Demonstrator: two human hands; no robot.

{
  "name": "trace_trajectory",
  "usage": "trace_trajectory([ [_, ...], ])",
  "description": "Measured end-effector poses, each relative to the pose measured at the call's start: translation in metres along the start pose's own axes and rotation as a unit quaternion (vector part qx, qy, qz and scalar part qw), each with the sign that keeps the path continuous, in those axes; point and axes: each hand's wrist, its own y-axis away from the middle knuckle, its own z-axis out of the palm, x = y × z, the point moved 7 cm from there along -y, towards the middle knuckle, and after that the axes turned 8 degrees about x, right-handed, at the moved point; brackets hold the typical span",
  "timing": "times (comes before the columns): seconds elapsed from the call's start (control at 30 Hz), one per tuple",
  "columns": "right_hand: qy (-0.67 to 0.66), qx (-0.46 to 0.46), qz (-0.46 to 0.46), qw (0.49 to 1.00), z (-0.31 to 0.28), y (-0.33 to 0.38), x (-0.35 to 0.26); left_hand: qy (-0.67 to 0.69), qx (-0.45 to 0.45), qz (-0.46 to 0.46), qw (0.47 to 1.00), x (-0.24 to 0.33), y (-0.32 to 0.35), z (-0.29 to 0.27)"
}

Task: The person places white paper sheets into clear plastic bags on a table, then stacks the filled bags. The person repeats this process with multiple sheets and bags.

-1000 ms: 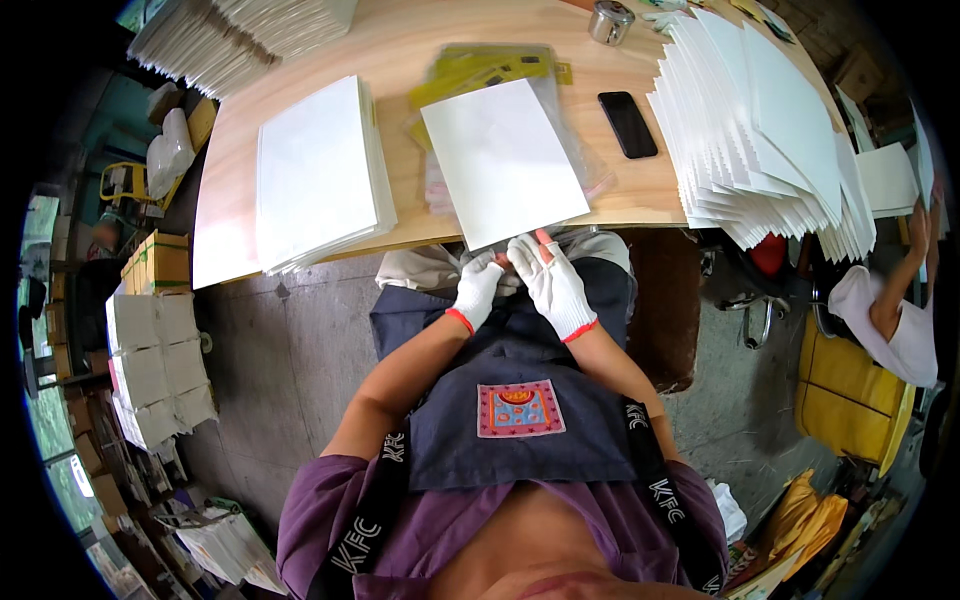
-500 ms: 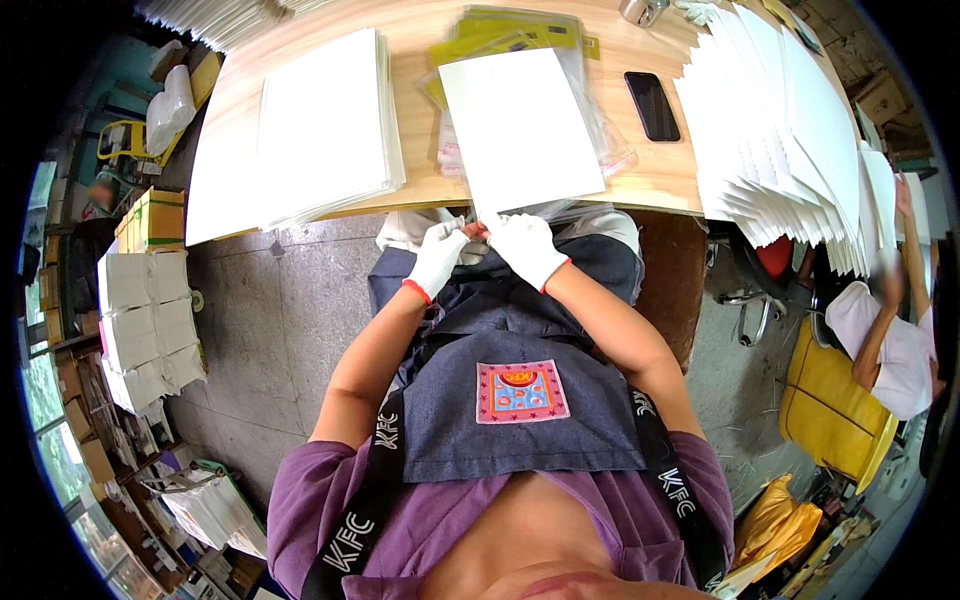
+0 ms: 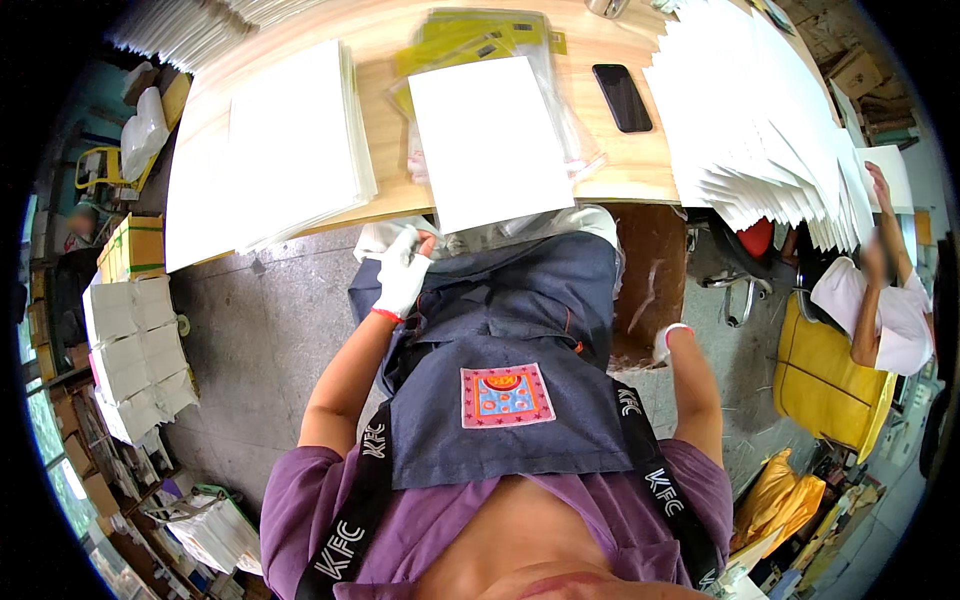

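A large white sheet (image 3: pixel 490 140) lies over clear plastic sleeves (image 3: pixel 583 150) at the middle of the table and overhangs its front edge. My left hand (image 3: pixel 402 275), in a white glove with a red cuff, is above my lap beside the sheet's lower left corner. Its fingers are loosely apart, with bare fingertips showing and nothing distinct in them. Low on the right, my right hand (image 3: pixel 674 342) is beside a brown box-like surface (image 3: pixel 645 270). That hand is turned away, small and blurred, so its fingers are hidden.
Left on the table lies a stack of white sheets (image 3: pixel 295 140); fanned white sheets (image 3: pixel 750 120) cover the right end. A black phone (image 3: pixel 622 98) and yellow-green packages (image 3: pixel 480 38) lie between. Another person (image 3: pixel 865 310) is at the right, near a yellow seat (image 3: pixel 830 375).
My hands have parted from the sheet's lower edge. The right has swung down and right to the brown surface; the left has shifted slightly left. The view has shifted a little.
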Motion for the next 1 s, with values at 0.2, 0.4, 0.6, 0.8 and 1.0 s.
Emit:
trace_trajectory([
  [0.2,-0.315,0.452,0.067,0.832,-0.259,0.057,-0.051,-0.233,0.09,0.363,0.898,0.059,0.006,0.009],
  [0.4,-0.197,0.627,-0.118,0.744,-0.36,0.053,-0.123,-0.192,0.084,0.412,0.887,0.073,-0.002,0.009],
  [0.6,-0.526,0.527,-0.019,0.667,-0.344,0.021,-0.115,0.325,0.093,-0.122,0.933,-0.006,-0.003,0.014],
  [0.8,-0.823,0.25,-0.093,0.502,-0.298,-0.015,-0.136,0.437,0.05,-0.177,0.88,0.02,-0.005,0.001],
  [1.0,-0.791,0.138,-0.2,0.561,-0.379,0.024,-0.192,0.185,0.141,0.038,0.972,0.108,-0.002,-0.119],
])
